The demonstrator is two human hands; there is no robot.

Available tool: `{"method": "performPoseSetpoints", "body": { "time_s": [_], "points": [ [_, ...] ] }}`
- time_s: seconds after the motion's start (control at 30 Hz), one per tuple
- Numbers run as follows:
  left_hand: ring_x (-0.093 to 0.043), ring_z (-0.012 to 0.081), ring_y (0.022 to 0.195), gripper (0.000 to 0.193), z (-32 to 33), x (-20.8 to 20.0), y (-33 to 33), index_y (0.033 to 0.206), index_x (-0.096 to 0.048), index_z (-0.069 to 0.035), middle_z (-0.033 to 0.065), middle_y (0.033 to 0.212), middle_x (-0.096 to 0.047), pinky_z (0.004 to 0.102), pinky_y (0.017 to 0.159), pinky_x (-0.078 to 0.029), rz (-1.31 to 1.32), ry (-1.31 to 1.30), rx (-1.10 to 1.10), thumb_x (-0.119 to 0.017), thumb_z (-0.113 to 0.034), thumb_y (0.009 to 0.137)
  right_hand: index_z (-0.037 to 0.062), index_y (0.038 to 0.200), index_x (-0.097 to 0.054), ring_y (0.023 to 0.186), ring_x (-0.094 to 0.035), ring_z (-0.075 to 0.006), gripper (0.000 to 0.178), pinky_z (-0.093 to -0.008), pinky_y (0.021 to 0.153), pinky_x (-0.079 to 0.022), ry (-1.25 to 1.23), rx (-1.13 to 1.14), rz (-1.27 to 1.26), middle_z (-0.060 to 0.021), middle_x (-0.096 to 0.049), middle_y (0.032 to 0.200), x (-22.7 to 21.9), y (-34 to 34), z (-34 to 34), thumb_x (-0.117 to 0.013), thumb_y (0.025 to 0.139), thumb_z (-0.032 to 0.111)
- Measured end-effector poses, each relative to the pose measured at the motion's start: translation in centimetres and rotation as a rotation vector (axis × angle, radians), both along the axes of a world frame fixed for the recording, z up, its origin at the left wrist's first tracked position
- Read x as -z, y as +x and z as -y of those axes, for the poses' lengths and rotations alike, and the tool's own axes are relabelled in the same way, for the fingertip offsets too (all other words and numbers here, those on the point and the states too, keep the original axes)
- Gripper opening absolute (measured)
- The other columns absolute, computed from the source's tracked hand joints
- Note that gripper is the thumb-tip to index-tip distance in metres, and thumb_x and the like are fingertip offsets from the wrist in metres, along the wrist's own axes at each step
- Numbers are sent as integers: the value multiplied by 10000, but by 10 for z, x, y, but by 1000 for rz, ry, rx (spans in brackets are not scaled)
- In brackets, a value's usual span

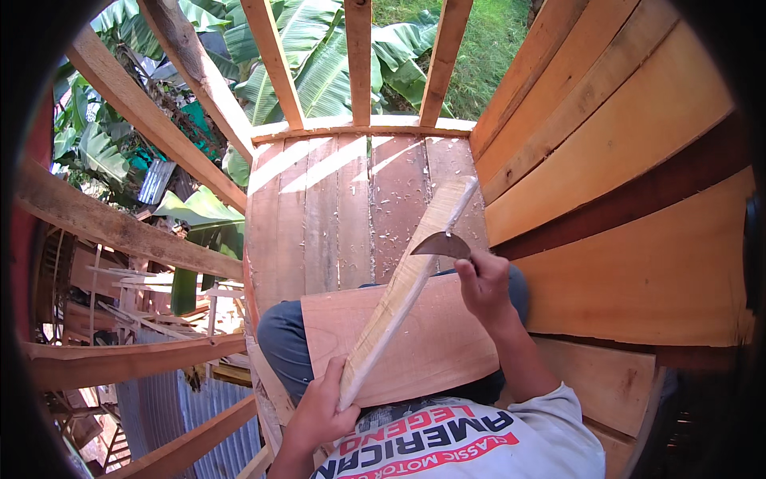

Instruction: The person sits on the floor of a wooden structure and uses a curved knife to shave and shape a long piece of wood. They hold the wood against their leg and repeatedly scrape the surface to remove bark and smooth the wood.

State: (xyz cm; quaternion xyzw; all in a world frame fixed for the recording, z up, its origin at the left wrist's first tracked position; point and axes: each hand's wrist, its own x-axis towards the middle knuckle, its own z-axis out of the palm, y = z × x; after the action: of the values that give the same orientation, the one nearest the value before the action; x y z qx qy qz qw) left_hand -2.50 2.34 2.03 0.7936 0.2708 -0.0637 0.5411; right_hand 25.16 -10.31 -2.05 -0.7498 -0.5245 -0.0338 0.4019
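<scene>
My left hand is closed round the near end of a long pale wooden slat, which slants up and away to the right. In my right hand is a knife with a broad, dark, curved blade. The blade lies across the slat's upper half, at its right edge. A small white curl of wood shows just above the blade. Beneath the slat, a flat wooden board rests across my lap. The knife's handle is mostly hidden in my fist.
Wood shavings lie scattered on the plank floor. Wooden rails with gaps stand on the left and at the far side. A plank wall closes the right. Banana leaves and corrugated metal sheets show beyond the rails.
</scene>
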Motion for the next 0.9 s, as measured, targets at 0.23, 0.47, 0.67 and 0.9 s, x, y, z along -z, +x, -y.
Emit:
{"method": "performPoseSetpoints", "body": {
  "time_s": [0.23, 0.47, 0.67, 0.9],
  "points": [
    [-624, 429, 702, 685, -2, -2, 8, 1303, -353, 35, 280, 769, -577, 384, 649, -495, 50, -10, 7, -578, -81, 667, 19, 687, -525, 445, -514, -289, 385, -358, 440, -387, 6, 19, -13, -153, -497, 561, -15, 12, -3, -644, 891, 324],
    [-628, 376, 663, 692, -1, -1, 19, 1309, -350, 39, 262, 739, -566, 372, 621, -490, 104, 4, 37, -577, -82, 666, 30, 676, -531, 491, -560, -311, 396, -371, 452, -409, 100, 67, 55, -130, -480, 555, -20, 12, -1, -673, 860, 350],
    [-625, 387, 677, 676, -1, -4, 22, 1295, -356, 33, 272, 746, -559, 364, 627, -487, 122, 30, 46, -565, -66, 660, 11, 709, -539, 474, -549, -316, 376, -354, 441, -399, 35, -145, 306, -150, -497, 537, -34, 6, 3, -651, 887, 323],
    [-590, 351, 633, 676, 0, 2, 22, 1306, -347, 19, 233, 727, -543, 349, 609, -467, 176, -31, 16, -556, -57, 667, 50, 665, -552, 482, -567, -307, 412, -363, 436, -416, -11, -74, 304, -139, -513, 542, -34, 2, 5, -638, 890, 384]
  ]
}}
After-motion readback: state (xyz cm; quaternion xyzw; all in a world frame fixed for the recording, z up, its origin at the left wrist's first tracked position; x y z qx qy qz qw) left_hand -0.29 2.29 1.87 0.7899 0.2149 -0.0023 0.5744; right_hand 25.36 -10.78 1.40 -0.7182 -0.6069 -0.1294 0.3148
